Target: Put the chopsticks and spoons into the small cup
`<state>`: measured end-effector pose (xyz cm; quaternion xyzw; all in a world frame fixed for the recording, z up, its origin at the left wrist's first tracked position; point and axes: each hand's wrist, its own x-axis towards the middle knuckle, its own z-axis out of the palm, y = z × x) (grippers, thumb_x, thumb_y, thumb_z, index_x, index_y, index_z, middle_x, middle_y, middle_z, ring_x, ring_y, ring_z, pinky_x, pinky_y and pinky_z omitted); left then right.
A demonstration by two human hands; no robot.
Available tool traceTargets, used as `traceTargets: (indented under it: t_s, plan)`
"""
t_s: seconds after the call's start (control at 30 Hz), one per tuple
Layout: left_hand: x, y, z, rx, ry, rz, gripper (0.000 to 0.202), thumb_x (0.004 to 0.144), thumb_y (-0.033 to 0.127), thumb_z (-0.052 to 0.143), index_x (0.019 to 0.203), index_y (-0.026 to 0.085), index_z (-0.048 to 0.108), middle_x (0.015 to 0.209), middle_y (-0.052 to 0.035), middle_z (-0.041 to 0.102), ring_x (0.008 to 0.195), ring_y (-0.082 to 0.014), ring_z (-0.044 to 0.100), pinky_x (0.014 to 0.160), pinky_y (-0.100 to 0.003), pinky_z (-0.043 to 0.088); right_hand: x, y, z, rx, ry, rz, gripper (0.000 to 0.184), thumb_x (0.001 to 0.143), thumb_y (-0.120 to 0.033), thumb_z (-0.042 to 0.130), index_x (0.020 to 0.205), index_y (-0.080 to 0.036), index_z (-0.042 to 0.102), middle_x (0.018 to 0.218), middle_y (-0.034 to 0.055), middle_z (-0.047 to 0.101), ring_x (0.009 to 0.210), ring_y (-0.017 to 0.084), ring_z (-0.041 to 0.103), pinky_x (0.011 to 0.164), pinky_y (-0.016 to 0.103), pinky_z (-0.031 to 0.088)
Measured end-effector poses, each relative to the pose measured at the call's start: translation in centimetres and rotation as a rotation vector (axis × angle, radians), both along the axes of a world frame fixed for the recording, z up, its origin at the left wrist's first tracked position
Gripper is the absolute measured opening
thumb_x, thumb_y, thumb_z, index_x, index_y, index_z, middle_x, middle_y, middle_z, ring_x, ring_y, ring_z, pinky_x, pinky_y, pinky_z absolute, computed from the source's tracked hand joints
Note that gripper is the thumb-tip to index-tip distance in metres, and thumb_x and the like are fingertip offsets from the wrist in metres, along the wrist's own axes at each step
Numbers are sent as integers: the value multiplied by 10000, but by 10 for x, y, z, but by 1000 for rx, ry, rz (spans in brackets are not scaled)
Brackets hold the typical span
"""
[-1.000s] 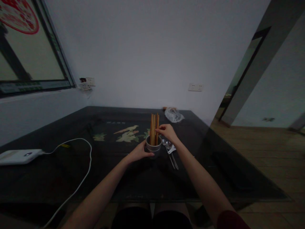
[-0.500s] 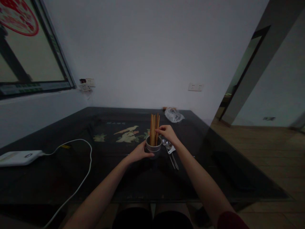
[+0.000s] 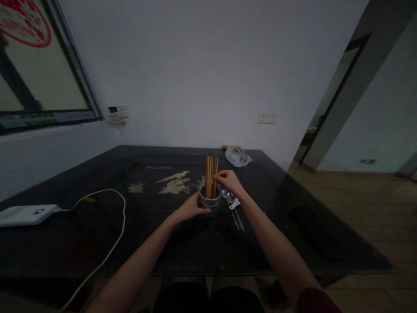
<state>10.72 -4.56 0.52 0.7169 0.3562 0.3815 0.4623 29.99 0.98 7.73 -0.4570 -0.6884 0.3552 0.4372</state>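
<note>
A round metal cup (image 3: 210, 202) stands on the dark table, with several wooden chopsticks (image 3: 209, 176) upright in it. My left hand (image 3: 190, 208) is wrapped around the cup's left side, thumb across its front. Over the cup's right edge, my right hand (image 3: 228, 179) pinches a chopstick at the right of the bunch, its lower end inside the cup. Metal spoons (image 3: 235, 213) lie just right of the cup, handles toward me, partly under my right forearm. A small white piece (image 3: 235, 204) rests across them.
A crumpled clear plastic bag (image 3: 238, 157) lies by the wall. On the left, a white power bank (image 3: 29, 215) has a white cable (image 3: 122, 226) looping over the table edge. A dark flat object (image 3: 317, 232) lies on the right side of the table (image 3: 130, 248).
Almost nothing differs. Both hands stay at the cup and chopsticks; the view has shifted very slightly.
</note>
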Motion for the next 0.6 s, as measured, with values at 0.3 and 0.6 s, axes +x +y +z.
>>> traceTargets:
  t_s: [0.3,0.6]
  plan:
    - [-1,1,-3,-12,-16,-15,866,606,275,807,1354,157,387,1272,-150,560,1202,-284,507,1058,-468,345,3,0,1,-32,27,39,272,697,-390,666,626,-129,648,570,25,632,490,99,537,467,190,389]
    - [-1,0,-2,1,-17,4,863,594,285,813,1343,162,403,1280,-148,555,1202,-285,507,1058,-470,343,3,1,0,28,-72,37,286,700,-412,650,618,-138,638,571,17,625,518,113,550,496,203,388]
